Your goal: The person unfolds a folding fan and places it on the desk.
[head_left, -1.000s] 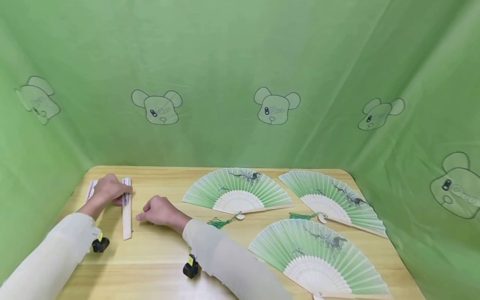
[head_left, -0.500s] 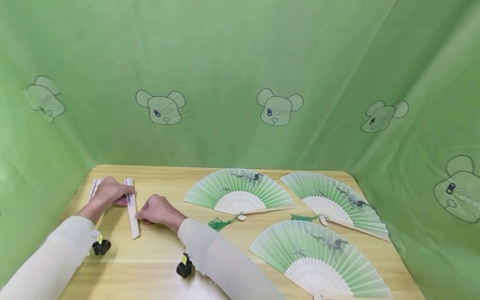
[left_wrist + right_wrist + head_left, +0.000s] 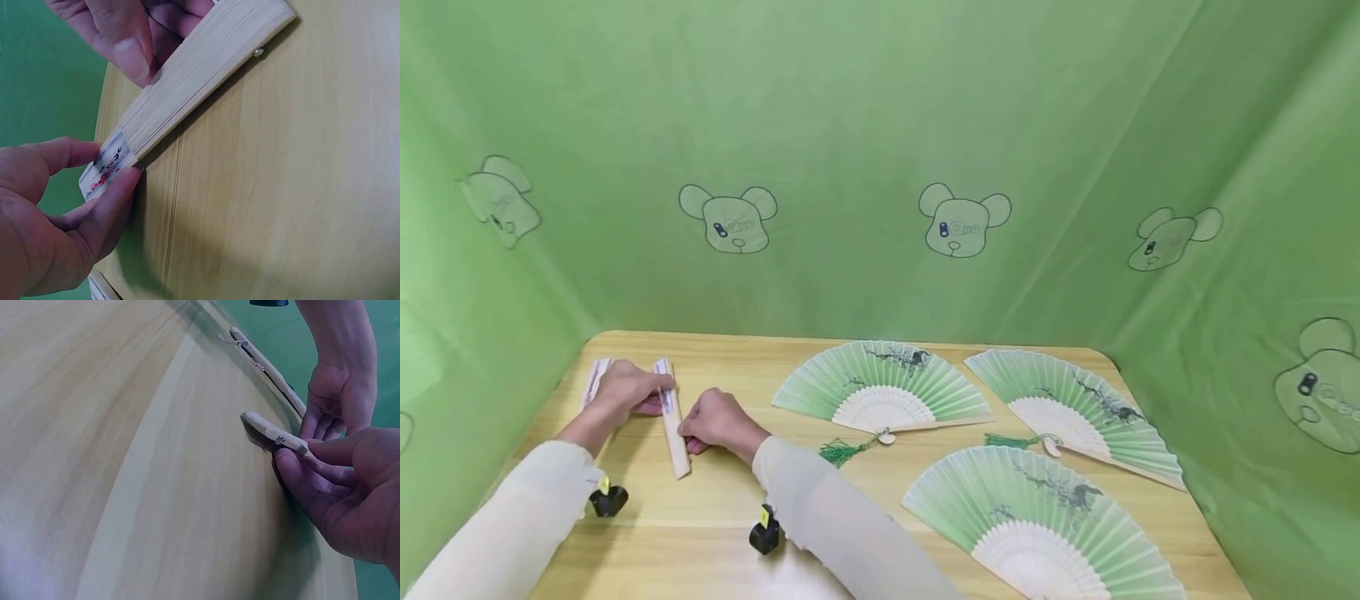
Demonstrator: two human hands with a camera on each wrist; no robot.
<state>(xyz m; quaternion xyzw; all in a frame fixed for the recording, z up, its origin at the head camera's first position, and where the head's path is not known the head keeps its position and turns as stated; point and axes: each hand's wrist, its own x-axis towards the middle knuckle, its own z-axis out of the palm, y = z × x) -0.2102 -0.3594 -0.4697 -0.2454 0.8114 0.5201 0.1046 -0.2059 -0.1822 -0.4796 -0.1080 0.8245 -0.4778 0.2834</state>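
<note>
A folded fan [image 3: 676, 446] with pale wooden ribs lies slightly slanted on the left part of the table. My left hand [image 3: 627, 392] grips its far, printed end, with thumb and fingers on opposite edges in the left wrist view. Lower down, my right hand [image 3: 718, 419] pinches the ribs between thumb and fingers, near the rivet [image 3: 280, 439] that shows in the right wrist view. Farther left, a second folded fan [image 3: 597, 379] is partly hidden behind my left hand; its cord end [image 3: 250, 355] appears in the right wrist view.
Three green fans lie spread on the right: one at the back middle [image 3: 850, 379], one at the back right [image 3: 1075, 379], one in front [image 3: 977, 483]. Green tassels [image 3: 842, 451] hang from the back two. Green cloth [image 3: 850, 125] encloses the wooden table [image 3: 700, 533].
My right hand has moved left onto the folded fan and now holds it. The fan's near end has swung to the right. My left hand keeps its hold on the far end.
</note>
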